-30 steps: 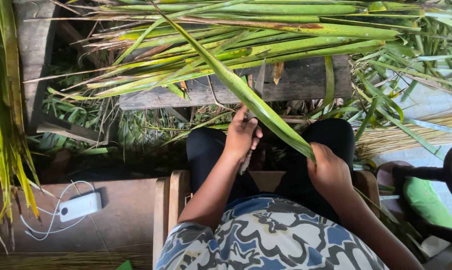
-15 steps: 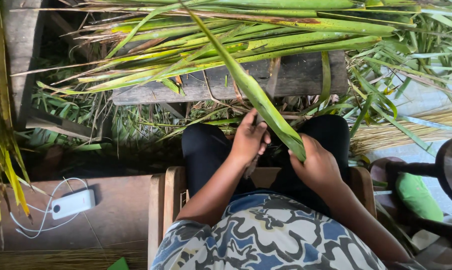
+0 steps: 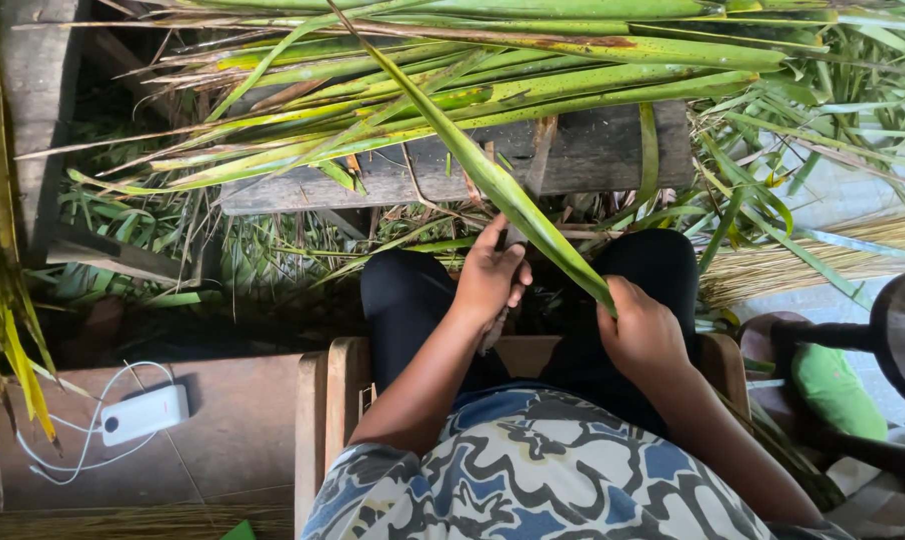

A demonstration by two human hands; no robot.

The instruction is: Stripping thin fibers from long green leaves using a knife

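Fingers [image 3: 513, 262] of the left hand [image 3: 490, 280] have crept further up the leaf [image 3: 503, 195], pinching it, while the right hand [image 3: 643, 330] stays clenched on its base.

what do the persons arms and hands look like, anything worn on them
Both arms are bare from above the elbow down. The left hand and right hand wear no gloves, and no rings, watch or bracelet show. Short sleeves of a patterned top, printed in cream, blue and dark grey blotches, cover the upper arms and shoulders. Dark trousers cover the legs below.
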